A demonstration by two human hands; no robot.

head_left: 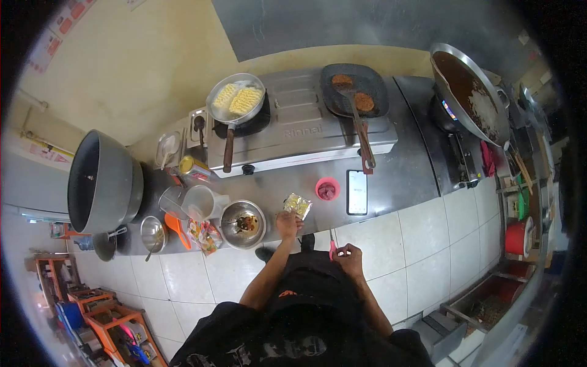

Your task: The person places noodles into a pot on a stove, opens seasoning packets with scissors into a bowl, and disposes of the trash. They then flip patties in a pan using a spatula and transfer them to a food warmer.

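My left hand (287, 226) is closed on the near edge of a shiny silver sachet with yellowish marks (298, 206), at the front edge of the steel counter. My right hand (348, 261) grips a pair of scissors with pink handles (332, 249), its blades pointing toward the counter. Left of the sachet sits a steel mixing bowl (257, 235) holding small heaps of dark, red and pale seasonings. A pink cup (328, 189) with sliced purplish pieces stands to the right, beside a phone (357, 192) with a lit screen.
On the stove (299, 147) are a pan (229, 120) with noodle blocks and a square grill pan (335, 105) with brown patties and a spatula (355, 116). A large wok (440, 55) stands right. Leftward are a measuring jug (205, 202), a small bowl (151, 233) and a big pot (101, 183).
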